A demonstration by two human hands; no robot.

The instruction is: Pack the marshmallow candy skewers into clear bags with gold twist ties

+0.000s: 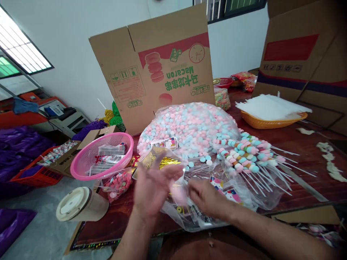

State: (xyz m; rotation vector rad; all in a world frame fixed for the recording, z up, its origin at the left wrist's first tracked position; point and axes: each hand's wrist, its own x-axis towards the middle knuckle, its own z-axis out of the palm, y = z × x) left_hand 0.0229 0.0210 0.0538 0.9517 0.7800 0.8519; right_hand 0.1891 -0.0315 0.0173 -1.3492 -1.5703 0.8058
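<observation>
My left hand (153, 189) is smeared by motion, its fingers stretched apart over the near edge of the table. Beside it, my right hand (207, 198) is closed in a pinch; what its fingertips hold is not clear. A blurred pale pink piece (179, 193) shows between the hands, touching or close to both. Behind my left hand lie gold twist ties (169, 162). Clear plastic packaging (179, 216) with printed labels spreads under my hands. A large clear bag of pink and blue marshmallows (187, 126) fills the middle. Marshmallow skewers (246, 155) on white sticks are heaped to the right.
A pink basket (128, 144) holds flat packets. A lidded cup (93, 206) stands at the left table edge, near a bag of red and pink sweets (119, 184). An orange basket (260, 124) with white sticks sits right. Cardboard boxes (114, 61) stand behind.
</observation>
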